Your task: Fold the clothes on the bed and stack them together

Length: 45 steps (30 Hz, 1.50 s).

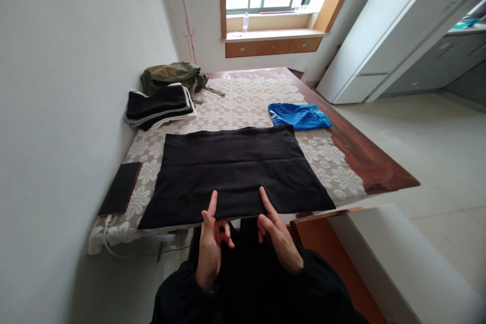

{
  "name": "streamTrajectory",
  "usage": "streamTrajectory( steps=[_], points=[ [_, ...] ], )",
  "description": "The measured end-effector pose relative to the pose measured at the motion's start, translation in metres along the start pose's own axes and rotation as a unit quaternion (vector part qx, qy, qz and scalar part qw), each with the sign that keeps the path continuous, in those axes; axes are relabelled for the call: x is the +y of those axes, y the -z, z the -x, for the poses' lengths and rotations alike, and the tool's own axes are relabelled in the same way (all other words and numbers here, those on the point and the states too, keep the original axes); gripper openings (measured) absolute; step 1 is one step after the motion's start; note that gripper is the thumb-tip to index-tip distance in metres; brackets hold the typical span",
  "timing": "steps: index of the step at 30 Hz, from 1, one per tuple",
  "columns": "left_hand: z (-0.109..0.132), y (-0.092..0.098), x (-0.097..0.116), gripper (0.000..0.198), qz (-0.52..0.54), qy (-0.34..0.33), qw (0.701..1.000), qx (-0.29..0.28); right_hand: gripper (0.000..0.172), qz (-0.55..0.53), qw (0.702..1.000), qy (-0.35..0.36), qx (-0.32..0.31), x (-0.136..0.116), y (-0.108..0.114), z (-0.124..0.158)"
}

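If my left hand (209, 247) and right hand (279, 236), half-open and empty, brush the black cloth (231, 169) across the desk (379, 168), it may crease

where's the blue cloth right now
In the head view, the blue cloth lies right of centre on the table, by the far right corner of the black cloth.
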<state>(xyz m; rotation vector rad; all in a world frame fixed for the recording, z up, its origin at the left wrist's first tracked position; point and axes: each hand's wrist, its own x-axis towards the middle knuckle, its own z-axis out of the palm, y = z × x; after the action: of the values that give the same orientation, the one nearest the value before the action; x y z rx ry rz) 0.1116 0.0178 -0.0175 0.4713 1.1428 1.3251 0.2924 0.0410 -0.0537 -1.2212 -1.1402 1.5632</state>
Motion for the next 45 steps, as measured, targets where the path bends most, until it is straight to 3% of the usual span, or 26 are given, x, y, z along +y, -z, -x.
streamTrajectory(
  steps=[14,18,25,32,39,45],
  points=[
    [0.003,0.035,0.037,0.110,0.030,-0.049,0.993,0.103,0.092,-0.089,0.991,-0.013,0.100,-0.018,0.033,0.009],
    [0.003,0.040,0.046,0.115,0.038,-0.051,0.992,0.110,0.095,-0.129,0.983,-0.023,0.129,-0.027,0.043,0.011],
    [0.002,0.045,0.058,0.115,0.058,-0.063,0.990,0.116,0.085,-0.149,0.975,-0.001,0.165,-0.031,0.062,0.013],
    [0.000,0.054,0.068,0.106,0.073,-0.078,0.978,0.181,0.086,-0.151,0.964,0.021,0.218,-0.035,0.088,0.013],
    [0.000,0.077,0.070,0.113,0.036,-0.101,0.978,0.179,0.087,-0.153,0.964,0.027,0.216,-0.029,0.096,0.010],
    [0.001,0.077,0.071,0.109,0.047,-0.111,0.977,0.176,0.092,-0.163,0.957,0.040,0.236,-0.032,0.098,0.010]
  ],
)
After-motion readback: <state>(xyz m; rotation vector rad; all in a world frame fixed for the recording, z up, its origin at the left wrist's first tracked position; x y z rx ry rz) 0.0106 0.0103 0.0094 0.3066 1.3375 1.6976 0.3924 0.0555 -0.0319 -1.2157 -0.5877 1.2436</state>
